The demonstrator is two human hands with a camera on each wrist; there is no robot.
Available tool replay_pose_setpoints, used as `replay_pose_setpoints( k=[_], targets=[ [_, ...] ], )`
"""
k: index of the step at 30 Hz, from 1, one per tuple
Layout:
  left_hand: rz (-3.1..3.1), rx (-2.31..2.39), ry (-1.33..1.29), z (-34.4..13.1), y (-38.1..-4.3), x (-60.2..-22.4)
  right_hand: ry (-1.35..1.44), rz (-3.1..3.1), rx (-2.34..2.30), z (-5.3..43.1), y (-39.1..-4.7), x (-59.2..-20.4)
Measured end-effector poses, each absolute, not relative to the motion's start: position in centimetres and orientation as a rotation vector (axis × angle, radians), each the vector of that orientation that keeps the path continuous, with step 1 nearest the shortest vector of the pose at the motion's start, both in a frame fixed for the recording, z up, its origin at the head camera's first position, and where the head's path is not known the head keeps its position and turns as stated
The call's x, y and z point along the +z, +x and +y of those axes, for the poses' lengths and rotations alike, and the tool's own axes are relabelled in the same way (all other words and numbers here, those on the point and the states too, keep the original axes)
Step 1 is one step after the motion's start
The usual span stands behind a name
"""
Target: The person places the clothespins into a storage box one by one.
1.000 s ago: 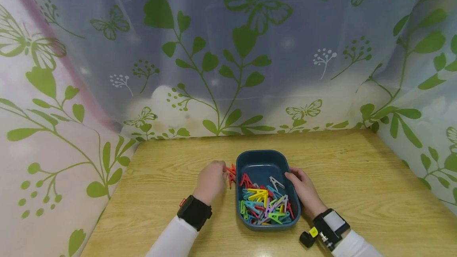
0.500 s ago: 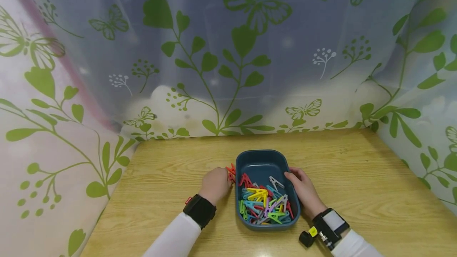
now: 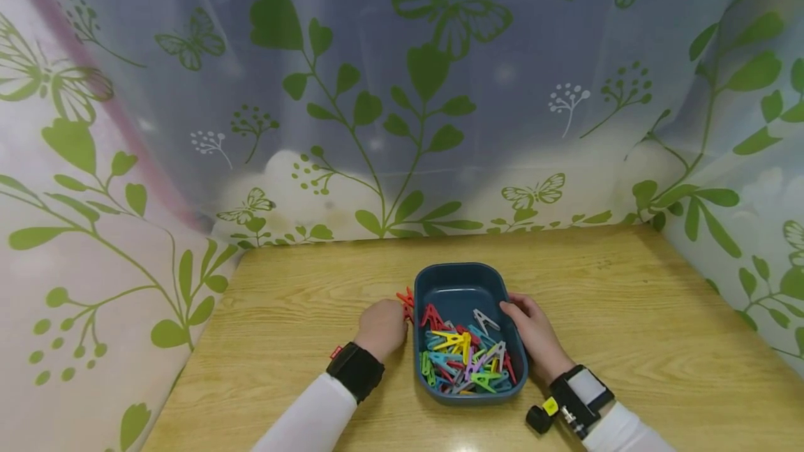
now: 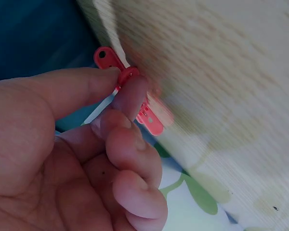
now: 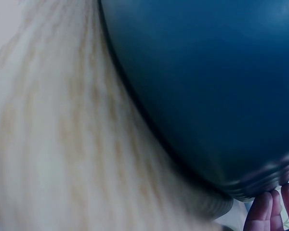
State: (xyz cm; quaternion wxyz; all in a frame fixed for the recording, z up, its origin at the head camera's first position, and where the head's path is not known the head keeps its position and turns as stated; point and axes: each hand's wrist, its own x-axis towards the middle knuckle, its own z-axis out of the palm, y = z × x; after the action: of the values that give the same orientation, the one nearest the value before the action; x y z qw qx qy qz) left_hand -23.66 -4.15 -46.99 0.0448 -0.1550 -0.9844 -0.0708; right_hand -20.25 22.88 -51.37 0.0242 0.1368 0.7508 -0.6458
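Observation:
My left hand (image 3: 382, 330) is left of a dark blue plastic box (image 3: 461, 403). Its thumb and index finger pinch a red clothespin (image 4: 106, 57) beside the box wall; the other fingers curl in toward the palm. Another red clothespin (image 3: 405, 296) shows just beyond that hand in the head view. My right hand (image 3: 540, 337) holds the box's right side, thumb at the rim and fingertips (image 5: 261, 209) against the outer wall. Inside the box lies a pile of clothespins in several colours, with a yellow clothespin (image 3: 453, 342) on top and a grey clothespin (image 3: 486, 319) toward the far end.
Everything stands on a wood-grain table (image 3: 628, 326). A printed curtain (image 3: 377, 89) with leaves and butterflies encloses it at the back and both sides. Beside the right wrist sticks out a small black device (image 3: 539, 419) with a yellow tag.
My left hand has moved right and slightly toward me, up to the red clothespins by the box, and now pinches one. My right hand and the box have stayed put.

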Motion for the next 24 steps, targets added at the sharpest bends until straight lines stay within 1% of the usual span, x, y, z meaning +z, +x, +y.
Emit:
replay_pose_setpoints(
  k=[11,17,24],
  targets=[
    [-2.944,-0.296,-0.427,-5.1,-24.1,-47.1,0.4,2.334,-1.994,22.9,-20.3,-51.4],
    [-2.829,-0.325,-0.408,-5.3,-23.7,-45.1,0.424,2.323,-1.998,22.9,-20.2,-51.3],
    [-2.748,-0.332,-0.518,-4.3,-21.5,-43.0,0.423,2.324,-1.996,22.9,-20.1,-51.3]
  ],
)
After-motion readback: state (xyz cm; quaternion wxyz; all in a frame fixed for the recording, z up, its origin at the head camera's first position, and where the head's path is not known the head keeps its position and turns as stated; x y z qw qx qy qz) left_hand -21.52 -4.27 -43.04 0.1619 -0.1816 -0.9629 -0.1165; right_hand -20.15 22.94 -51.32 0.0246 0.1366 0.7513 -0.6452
